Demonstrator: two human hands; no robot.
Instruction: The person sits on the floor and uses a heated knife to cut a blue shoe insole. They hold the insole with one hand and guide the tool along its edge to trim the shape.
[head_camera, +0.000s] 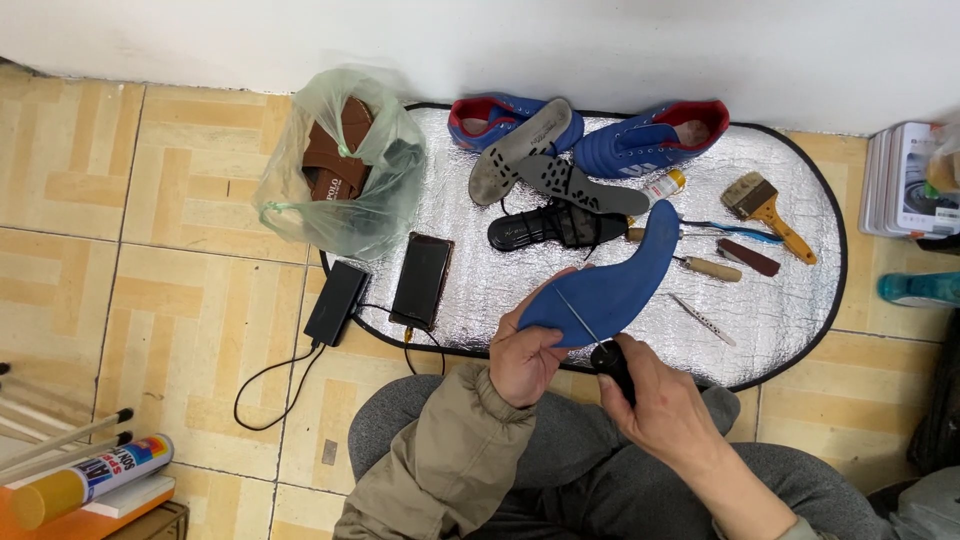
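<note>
Left hand (525, 360) closed around the heel end of one blue insole (610, 290), held over the near edge of the silver mat (790, 330); right hand (660, 410) gripped on a black-handled awl (610, 362), its thin shaft lying across the insole; far edge of mat: two blue shoes (650, 140), two grey insoles (545, 165), one black sandal (550, 228); right end: one paintbrush (765, 212); left corner: one phone (422, 280), one power bank (336, 302).

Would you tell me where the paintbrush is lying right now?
The paintbrush lies at the right end of the silver mat, just right of the blue shoe.
</note>
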